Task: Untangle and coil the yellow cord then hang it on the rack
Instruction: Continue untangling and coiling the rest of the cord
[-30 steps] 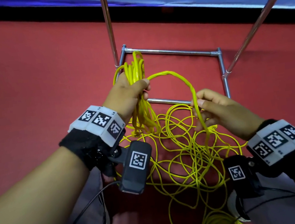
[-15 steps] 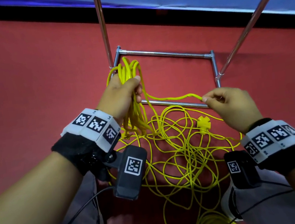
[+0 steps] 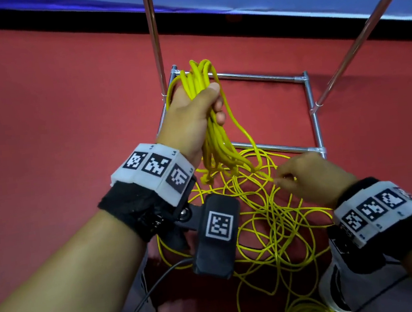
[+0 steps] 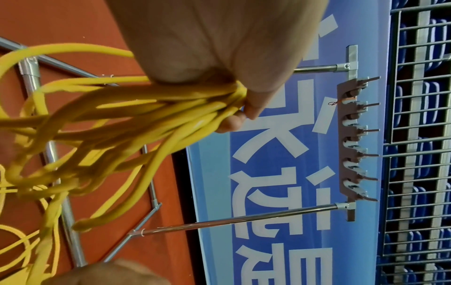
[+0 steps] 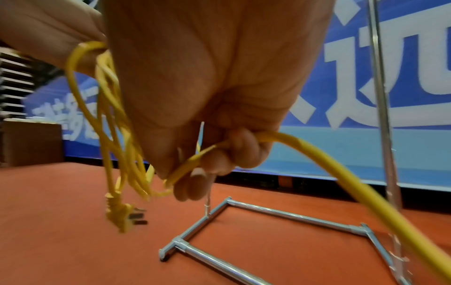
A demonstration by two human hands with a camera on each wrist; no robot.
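Coiling in progress: left hand [image 3: 192,113] fingers clamp the yellow cord [image 3: 210,134] loops at frame centre, right hand [image 3: 311,179] fingers pinch one strand, to be drawn up as the next loop.

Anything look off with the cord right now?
Yes: most of the yellow cord still lies in a tangled heap on the red floor beside the rack. Only a few loops sit in the left hand; the right hand pinches one strand.

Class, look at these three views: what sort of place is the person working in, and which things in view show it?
Probably an indoor hall or event venue: red carpeted floor, a blue printed banner with large white characters, and rows of blue seats behind metal grating.
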